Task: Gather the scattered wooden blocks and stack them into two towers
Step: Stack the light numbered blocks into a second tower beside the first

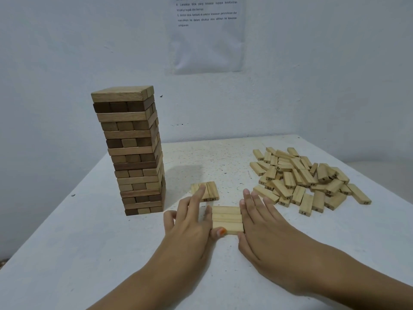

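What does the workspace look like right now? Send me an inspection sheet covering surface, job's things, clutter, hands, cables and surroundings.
Surface: white speckled table, set into a corner.
Job's things: tall tower of darker blocks stands at left. Near row of three pale blocks lies flat between the hands. Far row of three lies just behind it. Loose pile of numbered pale blocks at right.
Clutter: nothing seen.
Hands: left hand and right hand, fingers straight, press against the near row's two ends.
Cables: nothing seen.
Surroundings: white walls; printed sheet on the wall behind the table.
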